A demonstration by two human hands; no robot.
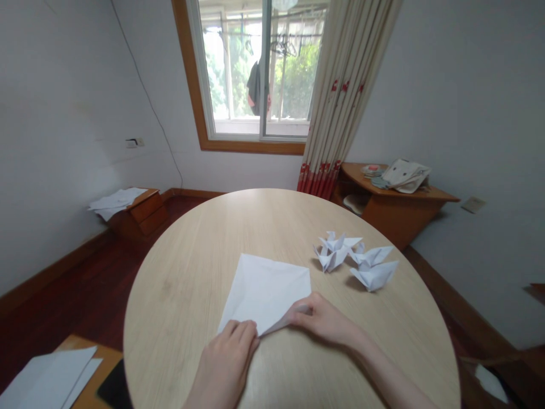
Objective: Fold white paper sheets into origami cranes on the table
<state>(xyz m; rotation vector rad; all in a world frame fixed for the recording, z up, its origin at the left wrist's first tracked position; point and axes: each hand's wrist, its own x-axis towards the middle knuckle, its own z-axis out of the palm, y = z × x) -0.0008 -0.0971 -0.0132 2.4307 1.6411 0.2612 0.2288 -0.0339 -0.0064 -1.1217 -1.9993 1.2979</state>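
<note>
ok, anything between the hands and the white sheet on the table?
Nothing visible. Left hand and right hand both touch the white sheet; the folded paper figures lie apart to its right on the table.

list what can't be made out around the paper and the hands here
All in the head view:
white sheet, near corner: covered by the left hand and right hand.
left hand's fingers: curled onto the sheet, so whether they pinch or only press is unclear.
folded paper figures: small and overlapping, so the exact count is unclear.
table: near rim cut off by the bottom edge.
loose papers: cut off by the lower left corner.
</note>
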